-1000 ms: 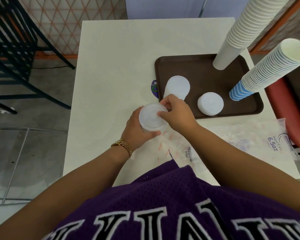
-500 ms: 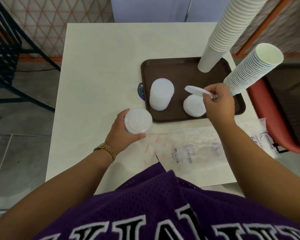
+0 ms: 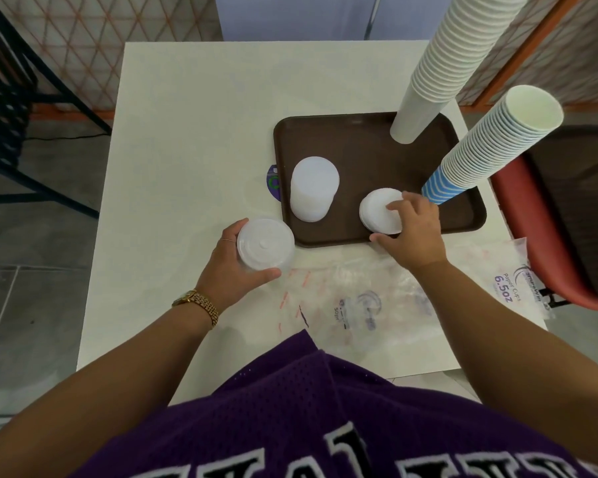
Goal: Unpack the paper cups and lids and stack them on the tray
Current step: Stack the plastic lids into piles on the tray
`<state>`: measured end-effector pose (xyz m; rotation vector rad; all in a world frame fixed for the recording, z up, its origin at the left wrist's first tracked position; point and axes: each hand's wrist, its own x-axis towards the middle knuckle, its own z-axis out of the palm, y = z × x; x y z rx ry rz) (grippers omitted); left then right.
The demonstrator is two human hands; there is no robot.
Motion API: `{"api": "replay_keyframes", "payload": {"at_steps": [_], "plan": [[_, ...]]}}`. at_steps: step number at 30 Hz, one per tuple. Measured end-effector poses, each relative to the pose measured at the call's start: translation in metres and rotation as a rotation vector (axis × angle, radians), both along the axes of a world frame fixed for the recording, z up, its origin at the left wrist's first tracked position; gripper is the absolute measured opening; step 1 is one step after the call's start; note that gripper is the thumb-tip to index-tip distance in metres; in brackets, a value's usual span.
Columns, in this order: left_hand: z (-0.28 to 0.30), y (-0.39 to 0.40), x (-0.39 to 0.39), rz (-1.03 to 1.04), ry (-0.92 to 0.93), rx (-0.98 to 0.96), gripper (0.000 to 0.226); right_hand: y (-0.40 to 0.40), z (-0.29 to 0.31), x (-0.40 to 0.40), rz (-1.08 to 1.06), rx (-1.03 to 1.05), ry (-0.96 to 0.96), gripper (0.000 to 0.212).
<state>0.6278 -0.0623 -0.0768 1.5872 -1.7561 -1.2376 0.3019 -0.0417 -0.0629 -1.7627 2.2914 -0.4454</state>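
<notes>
A brown tray [image 3: 366, 150] lies on the white table. On it stand a tall white cup stack [image 3: 439, 63], a blue-striped cup stack [image 3: 491, 143], a taller pile of lids [image 3: 313, 189] and a low pile of lids [image 3: 377, 210]. My right hand [image 3: 409, 227] rests on the low pile, fingers spread over its top and thumb at its near side. Just left of the tray, my left hand [image 3: 233, 263] grips a stack of clear lids [image 3: 265, 244] held above the table.
Empty clear plastic bags [image 3: 366, 305] lie between me and the tray; one printed "6.5oz" [image 3: 511, 284] hangs at the right edge. A red chair [image 3: 546, 236] stands to the right. A round sticker [image 3: 273, 182] shows beside the tray's left rim.
My right hand took one lid from the stack in my left hand, carried it right and set it down on the low pile. The left hand stayed put.
</notes>
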Motion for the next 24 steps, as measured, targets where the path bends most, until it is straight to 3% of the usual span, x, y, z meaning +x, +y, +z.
{"api": "replay_keyframes", "payload": {"at_steps": [4,6,14,24], "plan": [[0.002,0.001,0.0,0.005,0.001,0.006,0.101,-0.033,0.021,-0.001,0.05,0.298,-0.03,0.099],[0.005,0.001,-0.001,0.009,0.001,0.015,0.1,-0.048,0.029,-0.002,0.093,0.44,0.0,0.104],[0.007,0.001,-0.001,0.005,0.003,0.023,0.097,-0.079,0.028,0.007,0.178,0.623,0.169,0.088],[0.005,0.0,0.0,-0.009,0.008,0.027,0.1,-0.074,0.012,0.015,0.114,0.557,0.226,0.078]]}}
